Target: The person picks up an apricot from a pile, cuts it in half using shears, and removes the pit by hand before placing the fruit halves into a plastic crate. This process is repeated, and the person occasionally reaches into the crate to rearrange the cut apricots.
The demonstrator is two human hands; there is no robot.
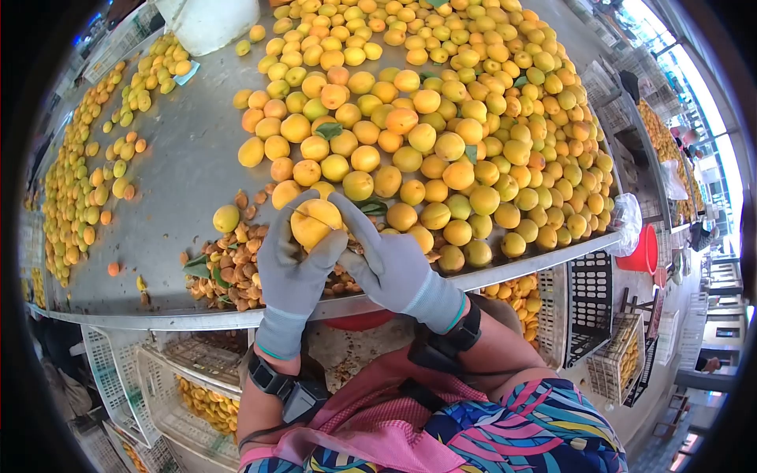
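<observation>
Above the metal table's near edge, a yellow apricot [315, 223] sits between my two gloved hands, a dark line running across it. My left hand [290, 264], in a grey glove, is closed around its left and lower side. From the right, my right hand [386, 268] presses its fingers on the same apricot; whether a small tool is in these fingers is hidden. Just left of my hands lies a heap of brown apricot stones [236, 264] with a few green leaves. A greenish apricot [226, 218] rests at the heap's far side.
A large pile of apricots [473, 142] covers the right of the metal table [181, 158]; more apricots [71, 197] lie at the left. A white bucket [209, 24] stands at the back. Crates [185, 394] with apricot pieces sit below the edge. A red bucket [640, 251] is at right.
</observation>
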